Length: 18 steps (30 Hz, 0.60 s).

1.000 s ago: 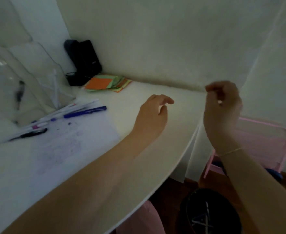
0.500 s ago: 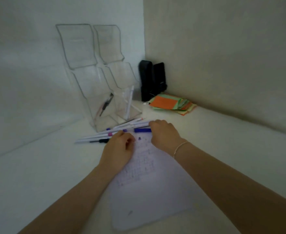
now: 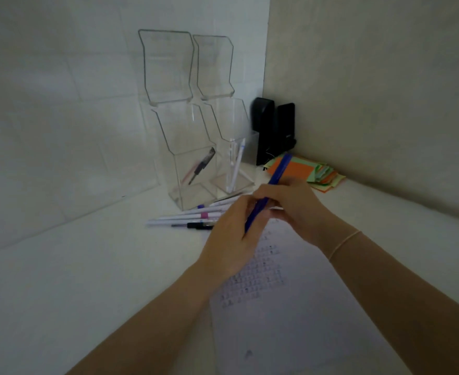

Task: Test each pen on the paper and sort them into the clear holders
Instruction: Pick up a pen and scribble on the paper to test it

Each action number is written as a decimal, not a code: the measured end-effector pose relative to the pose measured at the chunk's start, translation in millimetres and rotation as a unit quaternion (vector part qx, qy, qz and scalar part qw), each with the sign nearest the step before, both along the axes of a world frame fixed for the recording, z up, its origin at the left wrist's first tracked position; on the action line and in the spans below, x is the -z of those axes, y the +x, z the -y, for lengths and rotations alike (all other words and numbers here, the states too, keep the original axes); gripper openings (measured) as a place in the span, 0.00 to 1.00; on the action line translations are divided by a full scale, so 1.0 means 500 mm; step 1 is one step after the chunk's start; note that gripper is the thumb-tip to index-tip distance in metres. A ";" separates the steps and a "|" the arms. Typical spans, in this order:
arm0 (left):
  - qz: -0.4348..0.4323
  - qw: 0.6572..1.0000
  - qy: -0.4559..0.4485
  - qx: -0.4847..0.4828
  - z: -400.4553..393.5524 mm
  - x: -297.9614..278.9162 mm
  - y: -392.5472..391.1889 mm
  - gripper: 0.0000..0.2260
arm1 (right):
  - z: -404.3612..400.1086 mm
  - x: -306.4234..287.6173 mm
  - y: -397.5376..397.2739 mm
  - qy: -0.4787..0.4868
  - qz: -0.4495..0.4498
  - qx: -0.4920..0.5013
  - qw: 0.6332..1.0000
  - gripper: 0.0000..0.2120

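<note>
Gripping one blue pen point(image 3: 277, 173) together, both hands meet above the paper point(image 3: 290, 307): left hand point(image 3: 232, 239) curled round its lower end, right hand point(image 3: 290, 204) pinching mid-barrel. Pen tilted, top toward the sticky notes point(image 3: 312, 171). Loose pens point(image 3: 190, 216) lie before the clear holders point(image 3: 193, 147).

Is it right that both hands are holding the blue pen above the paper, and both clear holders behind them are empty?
Not quite. Both hands, left hand and right hand, do hold the blue pen above the paper, but the holders are not empty. The head view shows a dark pen in the left clear holder and a white pen in the right clear holder.
</note>
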<state>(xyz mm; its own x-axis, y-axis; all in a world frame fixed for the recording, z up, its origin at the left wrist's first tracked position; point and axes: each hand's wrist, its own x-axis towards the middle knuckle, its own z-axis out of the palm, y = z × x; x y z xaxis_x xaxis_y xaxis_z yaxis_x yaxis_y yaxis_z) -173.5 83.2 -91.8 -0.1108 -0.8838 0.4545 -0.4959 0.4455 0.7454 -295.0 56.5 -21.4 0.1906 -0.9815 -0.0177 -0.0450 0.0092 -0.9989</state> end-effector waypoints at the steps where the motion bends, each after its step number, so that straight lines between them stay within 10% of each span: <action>1: -0.024 0.999 0.019 0.029 -0.003 -0.003 -0.004 0.11 | -0.004 0.004 0.004 -0.015 -0.035 0.012 0.999 0.07; 5: -0.038 0.997 0.047 0.054 -0.014 -0.011 -0.004 0.07 | -0.011 0.012 0.010 -0.042 -0.126 0.047 0.990 0.13; 13: 0.019 0.999 -0.038 0.033 -0.021 -0.050 0.038 0.11 | -0.026 -0.052 -0.030 -0.018 0.115 0.097 0.988 0.09; 18: 0.170 0.984 -0.009 -0.053 -0.023 -0.008 0.094 0.13 | -0.049 -0.049 -0.064 -0.006 0.071 0.067 0.995 0.10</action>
